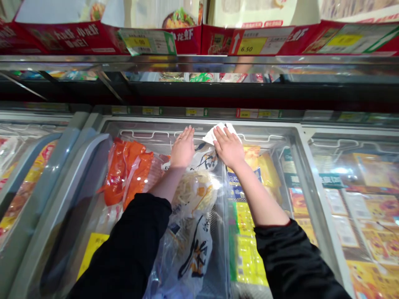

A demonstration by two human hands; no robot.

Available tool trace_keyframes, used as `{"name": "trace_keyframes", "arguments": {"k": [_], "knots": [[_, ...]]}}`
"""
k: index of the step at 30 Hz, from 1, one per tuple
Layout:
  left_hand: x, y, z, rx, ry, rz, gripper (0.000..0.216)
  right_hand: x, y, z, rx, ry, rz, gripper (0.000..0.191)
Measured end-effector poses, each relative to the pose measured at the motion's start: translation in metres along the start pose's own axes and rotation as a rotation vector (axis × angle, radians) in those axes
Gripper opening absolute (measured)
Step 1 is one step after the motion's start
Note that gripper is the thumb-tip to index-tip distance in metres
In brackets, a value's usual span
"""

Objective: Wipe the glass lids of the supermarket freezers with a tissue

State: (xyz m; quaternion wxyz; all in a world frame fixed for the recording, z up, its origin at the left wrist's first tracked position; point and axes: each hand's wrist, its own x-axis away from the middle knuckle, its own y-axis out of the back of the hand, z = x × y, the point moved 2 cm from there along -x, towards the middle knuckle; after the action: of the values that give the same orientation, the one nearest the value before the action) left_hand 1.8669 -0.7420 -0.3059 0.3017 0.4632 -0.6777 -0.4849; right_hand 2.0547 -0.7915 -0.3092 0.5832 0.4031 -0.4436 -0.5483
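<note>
My left hand (183,146) lies flat on the glass lid (149,125) of a chest freezer, fingers stretched out, with nothing in it. To its right, my right hand (229,145) is spread flat over a white wipe (215,133), pressing it on the glass near the lid's far edge; I cannot tell if the wipe is paper or cloth. Beneath the glass, clear bags of pale food with black lettering (199,195) lie between and below my hands. Orange bags (124,170) are on the left, yellow and green packs (249,245) on the right.
Above the freezer's far side runs a shelf with red boxes (174,39) and price tags (249,45). A grey lid frame with a dark handle (75,232) stands left. Another glass-topped section with packaged food (368,199) adjoins at right.
</note>
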Motion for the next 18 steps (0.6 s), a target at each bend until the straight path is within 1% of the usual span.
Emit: {"name": "trace_keyframes", "arguments": {"k": [3, 5, 7, 9, 11, 13, 14, 16, 17, 18], "knots": [[0.0, 0.0, -0.001, 0.009, 0.005, 0.003, 0.056, 0.044, -0.008, 0.018, 0.008, 0.021, -0.016, 0.059], [0.0, -0.001, 0.0, 0.017, 0.002, 0.002, 0.056, 0.058, -0.011, 0.03, 0.015, 0.08, 0.012, 0.058], [0.0, -0.002, 0.001, 0.027, 0.0, 0.001, 0.056, 0.052, -0.011, 0.032, 0.02, 0.145, 0.055, 0.057], [-0.001, -0.003, 0.002, 0.04, -0.006, -0.003, 0.056, 0.035, -0.007, 0.024, 0.02, 0.171, 0.081, 0.058], [-0.001, -0.004, 0.004, 0.054, -0.012, -0.008, 0.056, 0.023, -0.003, 0.011, 0.022, 0.123, 0.074, 0.06], [-0.002, -0.006, 0.005, 0.064, -0.011, -0.013, 0.057, 0.029, -0.001, 0.004, 0.027, 0.032, 0.049, 0.061], [-0.003, -0.006, 0.006, 0.066, -0.007, -0.014, 0.058, 0.04, -0.001, 0.005, 0.03, -0.009, 0.039, 0.062], [-0.003, -0.007, 0.006, 0.07, 0.004, -0.015, 0.059, 0.072, -0.003, 0.02, 0.036, -0.045, 0.041, 0.062], [-0.003, -0.008, 0.005, 0.073, 0.009, -0.014, 0.059, 0.089, -0.006, 0.031, 0.037, -0.037, 0.052, 0.061], [-0.004, -0.008, 0.005, 0.077, 0.012, -0.012, 0.059, 0.104, -0.008, 0.043, 0.034, 0.008, 0.074, 0.061]]}}
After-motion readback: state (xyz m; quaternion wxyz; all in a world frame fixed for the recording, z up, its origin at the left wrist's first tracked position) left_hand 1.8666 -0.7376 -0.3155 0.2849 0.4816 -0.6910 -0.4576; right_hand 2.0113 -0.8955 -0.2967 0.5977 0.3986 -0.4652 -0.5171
